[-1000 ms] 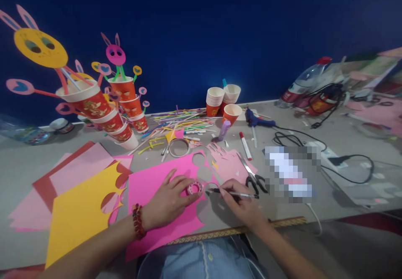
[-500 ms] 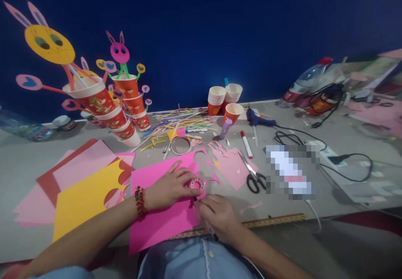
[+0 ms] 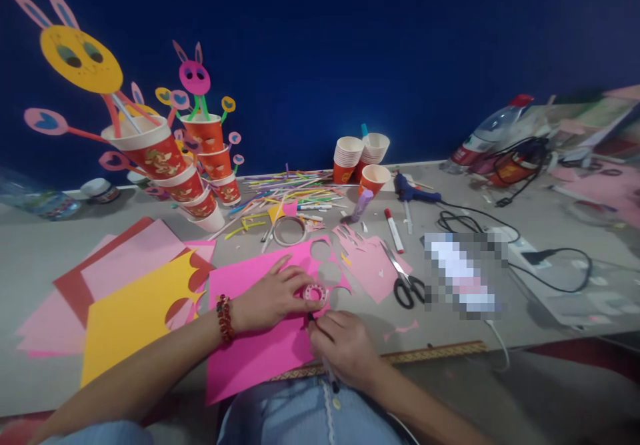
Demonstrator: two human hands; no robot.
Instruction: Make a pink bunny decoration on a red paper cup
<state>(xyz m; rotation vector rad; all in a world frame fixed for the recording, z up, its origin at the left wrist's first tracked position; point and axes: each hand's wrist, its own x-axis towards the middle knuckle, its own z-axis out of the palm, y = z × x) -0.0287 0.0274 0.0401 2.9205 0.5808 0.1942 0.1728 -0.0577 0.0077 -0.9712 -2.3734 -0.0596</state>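
Observation:
My left hand [image 3: 275, 296] lies on a bright pink sheet of paper [image 3: 240, 365], thumb and fingers gripping a small pale ring with a notched-looking rim [image 3: 315, 294]. The ring rests flat on the sheet near its right side. Closed around a pen [image 3: 332, 377], my right hand [image 3: 345, 348] sits just right of and below the ring. The pen's dark tip is by my left thumb, close to the ring's lower edge; whether it touches the paper I cannot tell. Round holes [image 3: 321, 250] are cut in the sheet's upper right corner.
Scissors [image 3: 403, 278], pink paper scraps [image 3: 373, 268] and a red-capped marker [image 3: 394, 231] lie to the right, with a blue glue gun [image 3: 417, 191] behind. Stacked cup figures [image 3: 167, 158] stand at left beyond yellow paper [image 3: 130, 318]. A tape roll [image 3: 289, 231] lies ahead.
My right hand and the pen have shifted slightly, the pen now held a little more upright. My left hand keeps the ring in place. The whole view has moved slightly.

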